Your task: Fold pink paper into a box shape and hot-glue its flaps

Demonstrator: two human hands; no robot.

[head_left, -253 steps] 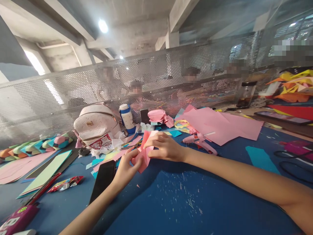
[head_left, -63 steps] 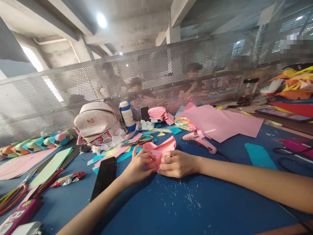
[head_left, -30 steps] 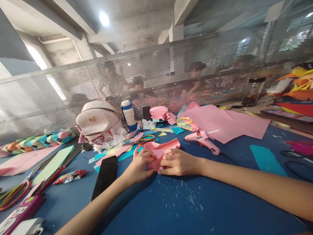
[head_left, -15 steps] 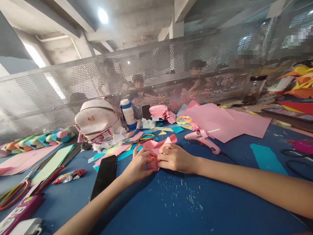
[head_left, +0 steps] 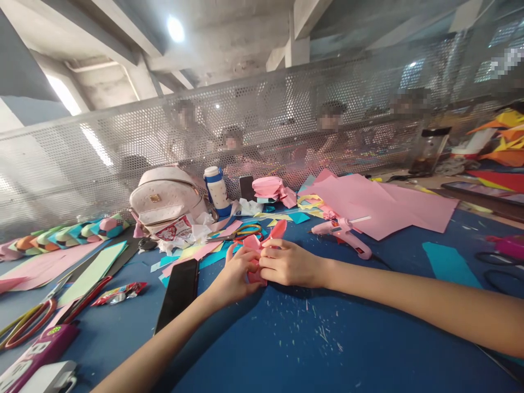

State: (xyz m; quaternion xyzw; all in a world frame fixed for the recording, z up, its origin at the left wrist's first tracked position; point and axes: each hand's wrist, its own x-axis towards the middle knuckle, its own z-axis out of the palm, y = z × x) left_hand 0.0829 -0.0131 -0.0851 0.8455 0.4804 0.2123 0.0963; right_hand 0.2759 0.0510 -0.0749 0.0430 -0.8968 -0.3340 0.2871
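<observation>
Both hands meet over a folded piece of pink paper [head_left: 277, 231] just above the blue table. My left hand [head_left: 236, 271] is closed on its left side, fingers bent around the lower edge. From the right, my right hand [head_left: 289, 263] pinches the same paper, its fingertips touching those of my left hand. Much of the paper is hidden behind my fingers, while its pointed flaps stick up above them. A pink glue gun [head_left: 341, 234] lies to the right of my right hand. Beyond my left hand rest scissors with yellow and dark handles [head_left: 248, 231].
A black phone [head_left: 177, 292] lies beside my left forearm. Behind are a pale backpack [head_left: 166, 199], a white-and-blue bottle [head_left: 216, 191] and large pink sheets [head_left: 380, 204]. More scissors [head_left: 35, 322] are at left. A perforated metal screen [head_left: 270, 120] borders the table, with people beyond.
The pink paper's raised flaps have shifted and look narrower, with less showing above my right hand. Both hands keep hold of it. The whole view has shifted slightly.
</observation>
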